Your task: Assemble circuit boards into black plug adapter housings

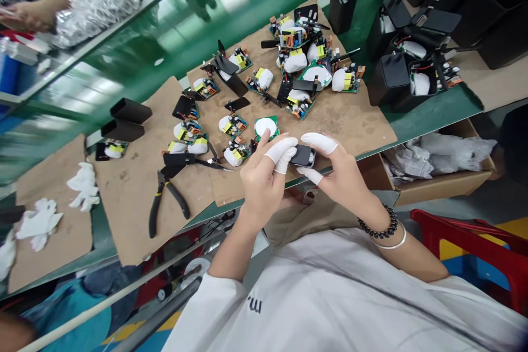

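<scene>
Both hands meet over the near edge of the brown cardboard mat (pixel 346 121) and grip one small black charger housing (pixel 302 155) between them. My left hand (pixel 264 179) pinches its left end with white finger cots on the fingertips. My right hand (pixel 336 173) holds the right end, cots on thumb and forefinger, a bead bracelet on the wrist. Just beyond the housing lies a green circuit board with a white pad (pixel 266 126). More boards lie to its left (pixel 233 125).
Black-handled pliers (pixel 167 203) lie left on the cardboard, with white rags (pixel 84 186) further left. A pile of circuit boards (pixel 307 74) and black charger shells (pixel 396 77) sit at the back right. A cardboard box of plastic bags (pixel 437 159) hangs below the bench. Another person's arm (pixel 33 11) shows top left.
</scene>
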A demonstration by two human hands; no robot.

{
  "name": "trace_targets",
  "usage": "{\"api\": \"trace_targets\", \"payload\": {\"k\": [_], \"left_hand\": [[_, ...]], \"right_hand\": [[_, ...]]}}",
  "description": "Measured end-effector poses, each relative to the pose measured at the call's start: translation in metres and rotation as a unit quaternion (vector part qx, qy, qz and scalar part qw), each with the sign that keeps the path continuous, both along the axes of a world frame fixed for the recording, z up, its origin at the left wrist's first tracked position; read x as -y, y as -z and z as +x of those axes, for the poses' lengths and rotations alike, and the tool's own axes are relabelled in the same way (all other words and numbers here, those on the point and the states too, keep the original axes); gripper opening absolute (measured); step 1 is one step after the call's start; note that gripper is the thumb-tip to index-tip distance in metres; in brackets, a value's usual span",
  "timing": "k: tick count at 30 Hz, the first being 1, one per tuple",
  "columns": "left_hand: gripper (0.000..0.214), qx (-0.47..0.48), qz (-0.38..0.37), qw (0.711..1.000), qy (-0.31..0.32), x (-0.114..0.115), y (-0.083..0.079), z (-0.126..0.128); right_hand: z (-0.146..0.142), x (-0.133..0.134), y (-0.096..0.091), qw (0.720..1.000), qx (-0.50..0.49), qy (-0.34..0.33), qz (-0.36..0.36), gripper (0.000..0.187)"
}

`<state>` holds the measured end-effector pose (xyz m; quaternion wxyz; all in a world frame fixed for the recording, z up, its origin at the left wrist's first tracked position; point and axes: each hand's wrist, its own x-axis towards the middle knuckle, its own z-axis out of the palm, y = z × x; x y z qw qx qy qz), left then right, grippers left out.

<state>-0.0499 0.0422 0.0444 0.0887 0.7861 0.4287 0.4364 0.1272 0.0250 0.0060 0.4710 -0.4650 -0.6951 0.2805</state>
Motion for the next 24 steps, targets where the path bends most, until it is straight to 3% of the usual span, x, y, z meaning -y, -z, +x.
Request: {"api": "trace_targets", "payload": {"k": [11, 16, 24], "left_hand": [[0.027, -0.093, 0.069, 0.993, 0.007, 0.003, 0.009, 0.004], [0.030, -0.110, 0.058, 0.992, 0.008, 0.006, 0.008, 0.001], [0.030, -0.112, 0.087, 0.989, -0.048, 0.007, 0.013, 0.008]], "right_hand": [[0.001, -0.001, -0.001, 1.000, -0.003, -0.011, -0.018, 0.051], [0.003, 0.000, 0.001, 1.000, 0.000, -0.024, -0.019, 0.059], [0.002, 0.001, 0.000, 0.999, 0.009, -0.002, -0.032, 0.050]]}}
